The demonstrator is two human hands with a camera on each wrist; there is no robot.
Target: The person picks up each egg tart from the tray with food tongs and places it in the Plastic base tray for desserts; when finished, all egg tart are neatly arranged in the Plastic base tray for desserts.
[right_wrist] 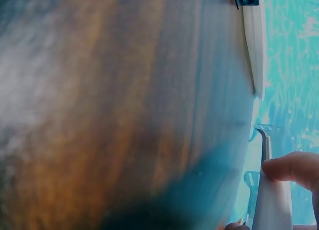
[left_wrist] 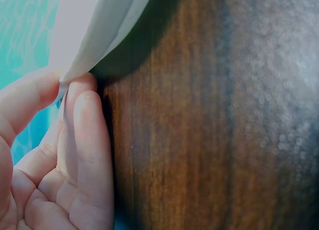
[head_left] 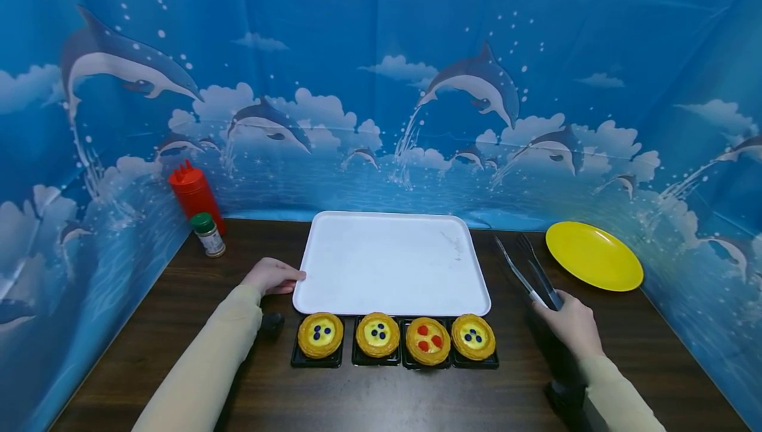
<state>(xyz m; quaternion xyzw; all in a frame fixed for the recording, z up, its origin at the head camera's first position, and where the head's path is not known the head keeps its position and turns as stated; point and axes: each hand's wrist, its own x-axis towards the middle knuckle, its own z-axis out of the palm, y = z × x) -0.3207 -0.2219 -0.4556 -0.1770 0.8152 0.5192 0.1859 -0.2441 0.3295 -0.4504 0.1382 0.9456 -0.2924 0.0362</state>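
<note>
A large white tray (head_left: pixel 389 263) lies on the dark wooden table. My left hand (head_left: pixel 275 276) pinches its left edge between thumb and fingers; the left wrist view shows the fingertips on the tray's rim (left_wrist: pixel 94 40). On the right, my right hand (head_left: pixel 573 327) holds metal tongs (head_left: pixel 538 276) by their grip end, with the two arms spread apart and the tips pointing away from me. In the right wrist view the thumb presses on one arm of the tongs (right_wrist: pixel 273 205). In front of the tray stand several egg tarts (head_left: pixel 378 335) on small black trays.
A yellow plate (head_left: pixel 594 256) is at the back right, beyond the tongs. At the back left stand a red squeeze bottle (head_left: pixel 196 195) and a green-capped shaker (head_left: pixel 208 236). A blue dolphin-print curtain (head_left: pixel 357 75) surrounds the table's (head_left: pixel 381 402) back and sides.
</note>
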